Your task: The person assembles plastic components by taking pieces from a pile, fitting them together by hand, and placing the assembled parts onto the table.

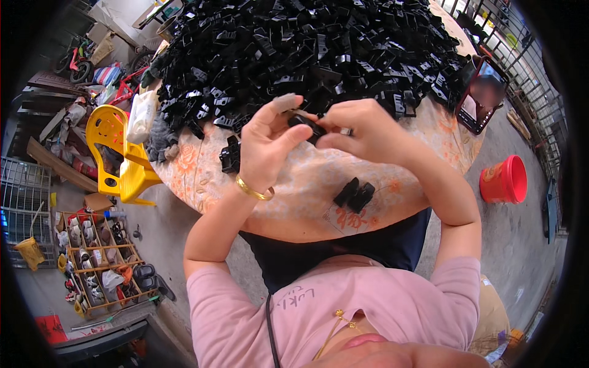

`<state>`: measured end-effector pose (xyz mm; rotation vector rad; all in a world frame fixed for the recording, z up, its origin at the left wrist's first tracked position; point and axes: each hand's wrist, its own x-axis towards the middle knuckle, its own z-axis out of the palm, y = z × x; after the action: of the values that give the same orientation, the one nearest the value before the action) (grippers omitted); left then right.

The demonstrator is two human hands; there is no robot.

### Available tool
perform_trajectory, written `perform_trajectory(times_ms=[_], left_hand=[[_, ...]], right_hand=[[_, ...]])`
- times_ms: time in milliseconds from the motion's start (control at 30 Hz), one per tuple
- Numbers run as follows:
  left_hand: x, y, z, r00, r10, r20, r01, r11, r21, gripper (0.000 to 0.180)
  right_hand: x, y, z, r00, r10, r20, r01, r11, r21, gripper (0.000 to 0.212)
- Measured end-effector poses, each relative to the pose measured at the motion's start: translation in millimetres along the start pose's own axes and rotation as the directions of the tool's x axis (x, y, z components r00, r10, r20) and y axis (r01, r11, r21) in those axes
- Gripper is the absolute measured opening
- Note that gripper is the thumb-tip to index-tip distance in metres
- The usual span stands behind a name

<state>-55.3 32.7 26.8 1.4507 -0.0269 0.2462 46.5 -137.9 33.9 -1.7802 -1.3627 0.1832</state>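
Between my two hands, over the near part of the table, is a small black plastic part [308, 127]. My left hand [268, 136] grips it between thumb and fingers, with a pale wrap round one fingertip. My right hand [359, 130] pinches its right end, and a small shiny bit shows by those fingers. A large heap of black plastic parts [294, 49] covers the far part of the table. A few black pieces [230, 154] sit beside my left wrist. Another small group of black parts [354, 195] lies near the table's front edge.
The round table wears a floral cloth [294, 208]. A phone [481, 97] stands at its right edge, and a red bucket [503, 179] is on the floor beyond. At left are a yellow chair [126, 156], a white packet [142, 116], grey gloves [161, 138] and a shoe rack [101, 260].
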Motion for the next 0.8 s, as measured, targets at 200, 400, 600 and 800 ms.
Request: perform_trajectory(times_ms=[200, 400, 600, 800], left_hand=[[-18.5, 5.9, 13.6, 0.912, -0.103, 0.397, -0.162, 0.799, 0.579, 0.033], [-15.9, -10.2, 2.2, 0.923, 0.235, 0.304, -0.336, 0.113, 0.935, 0.034], [-13.6, -21.3, 0.2, 0.961, 0.209, 0.184, -0.156, -0.143, 0.977, 0.023], [-4.0, 1.8, -1.0, 0.998, 0.035, -0.049, 0.0, 0.819, 0.574, 0.024]], right_hand=[[-7.7, -2.7, -40.4, 0.967, 0.163, 0.198, -0.087, 0.935, -0.344, 0.038], [-12.5, -13.5, -23.2, 0.926, 0.313, 0.211, -0.13, 0.789, -0.601, 0.025], [-4.9, -3.1, -17.1, 0.992, 0.128, -0.005, -0.125, 0.96, -0.251, 0.028], [-3.4, 13.9, -2.8, 0.973, 0.228, -0.045, -0.201, 0.922, 0.331, 0.03]])
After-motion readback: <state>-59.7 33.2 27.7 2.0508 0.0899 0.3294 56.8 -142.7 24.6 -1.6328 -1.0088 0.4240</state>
